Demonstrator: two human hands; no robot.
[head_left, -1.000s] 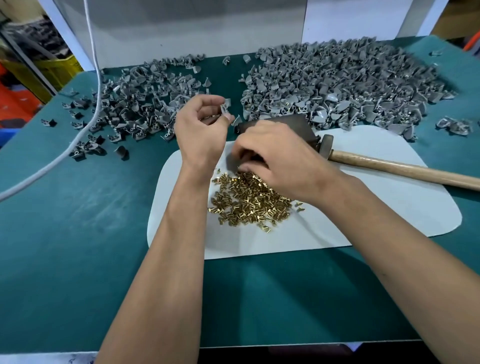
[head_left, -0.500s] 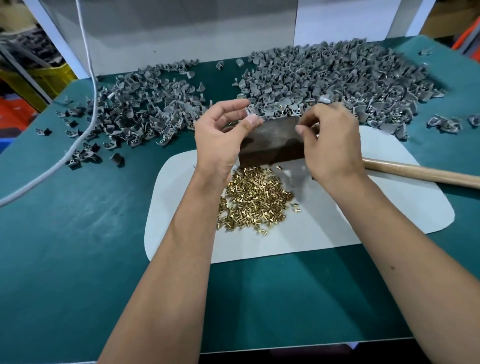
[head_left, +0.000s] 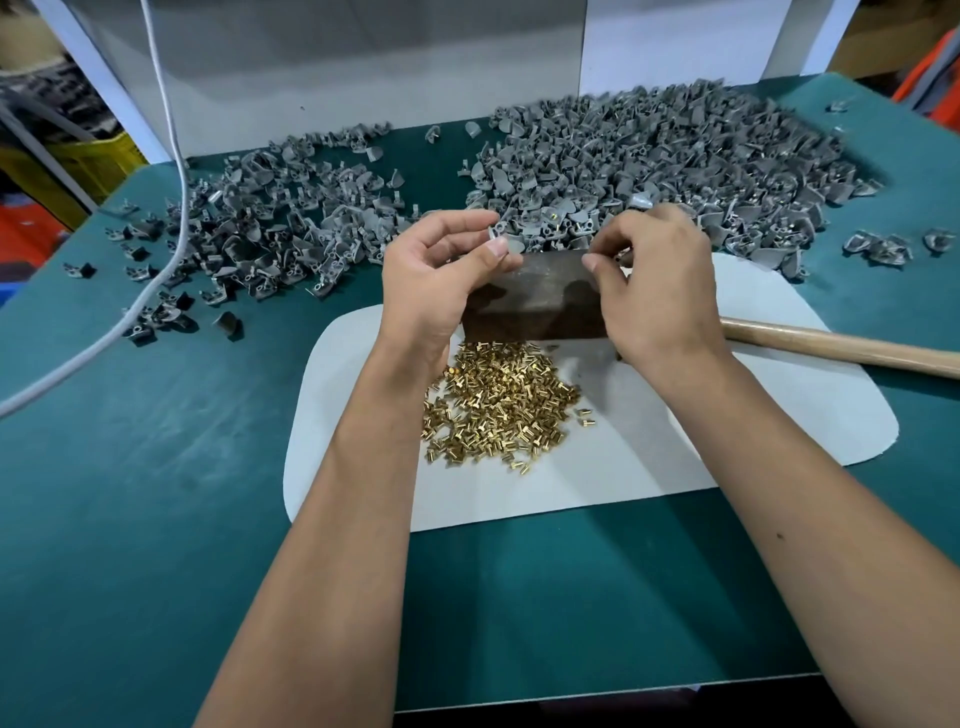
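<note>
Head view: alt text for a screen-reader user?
Two bare hands hover over a dark block on a white mat: the left hand pinches a small grey part, the right hand is curled, its contents hidden. Brass pieces lie heaped nearer; grey parts cover the green table behind.

Even overhead light, wide-angle edge distortion

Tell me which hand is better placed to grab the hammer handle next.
Right, probably. The right hand sits over the inner end of the hammer handle; the left hand is farther off and pinches a grey part.
</note>
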